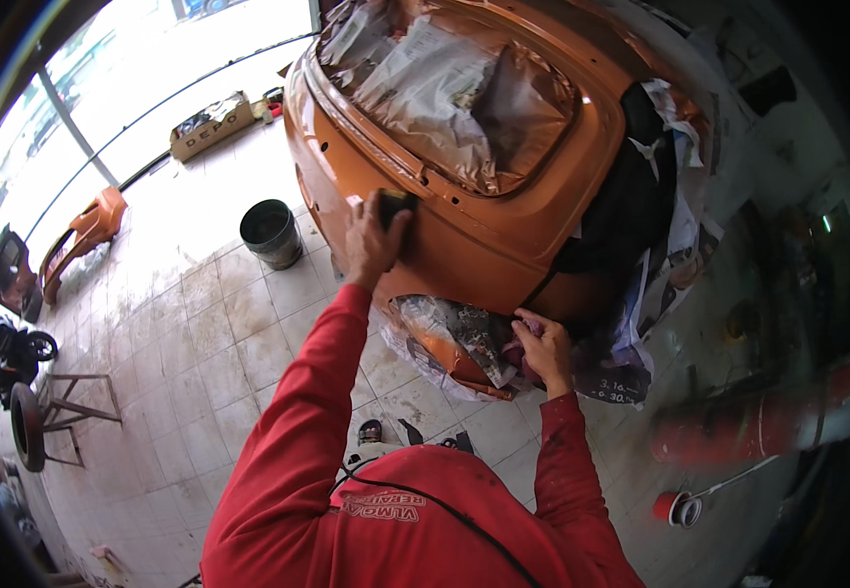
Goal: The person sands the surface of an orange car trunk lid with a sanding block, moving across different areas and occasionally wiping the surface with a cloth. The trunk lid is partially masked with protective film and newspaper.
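Note:
The orange car body fills the upper middle, its window opening covered by paint-stained masking paper. My left hand presses a small dark block with a yellowish edge flat against the orange panel, below the window. I cannot make out whether it is a sponge or a sanding block. Lower right, my right hand grips a bunched purple cloth at the panel's lower edge, beside the paper-covered wheel area. The palm hides part of the cloth.
A dark bucket stands on the tiled floor left of the car. Farther left are an orange bumper, a metal stand, a tyre and a motorcycle. A cardboard box lies near the bright doorway.

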`<state>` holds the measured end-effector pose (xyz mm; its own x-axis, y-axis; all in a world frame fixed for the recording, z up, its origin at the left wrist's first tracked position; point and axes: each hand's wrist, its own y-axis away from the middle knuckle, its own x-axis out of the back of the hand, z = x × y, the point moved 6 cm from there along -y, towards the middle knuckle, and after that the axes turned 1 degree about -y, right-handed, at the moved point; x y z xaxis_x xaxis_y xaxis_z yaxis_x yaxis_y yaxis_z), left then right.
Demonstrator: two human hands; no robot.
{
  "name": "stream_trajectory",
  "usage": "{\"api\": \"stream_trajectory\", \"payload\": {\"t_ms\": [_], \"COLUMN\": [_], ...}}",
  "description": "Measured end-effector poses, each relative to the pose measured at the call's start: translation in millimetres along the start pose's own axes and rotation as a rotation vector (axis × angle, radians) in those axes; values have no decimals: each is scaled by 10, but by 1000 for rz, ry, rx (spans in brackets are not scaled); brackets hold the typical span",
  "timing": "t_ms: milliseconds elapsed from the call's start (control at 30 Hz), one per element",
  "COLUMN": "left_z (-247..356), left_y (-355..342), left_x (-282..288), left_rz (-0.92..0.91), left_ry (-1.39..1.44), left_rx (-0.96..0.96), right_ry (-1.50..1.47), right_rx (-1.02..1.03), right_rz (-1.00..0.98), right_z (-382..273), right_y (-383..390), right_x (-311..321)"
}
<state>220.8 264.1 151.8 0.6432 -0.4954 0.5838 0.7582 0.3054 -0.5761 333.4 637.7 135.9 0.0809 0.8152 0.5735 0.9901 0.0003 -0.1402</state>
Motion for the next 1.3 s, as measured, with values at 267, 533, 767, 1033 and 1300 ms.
{"api": "stream_trajectory", "payload": {"t_ms": [267, 533, 767, 1033, 1300], "left_z": [2151, 85, 1636, -401, 979], "left_y": [1341, -213, 1279, -705, 1296], "left_x": [-226, -93, -118, -73, -167], "left_rz": [-175, 8, -124, 29, -200], "left_ry": [164, -49, 142, 2, 222], "left_rx": [-550, 127, -528, 177, -413], "right_ry": [-238, -106, 29, 79, 120], "right_rx": [-207, -24, -107, -97, -175], "right_rz": [-186, -71, -35, 63, 88], "right_z": [136, 10, 18, -53, 29], "right_y": [52, -5, -45, -53, -56], "right_x": [126, -8, 138, -52, 131]}}
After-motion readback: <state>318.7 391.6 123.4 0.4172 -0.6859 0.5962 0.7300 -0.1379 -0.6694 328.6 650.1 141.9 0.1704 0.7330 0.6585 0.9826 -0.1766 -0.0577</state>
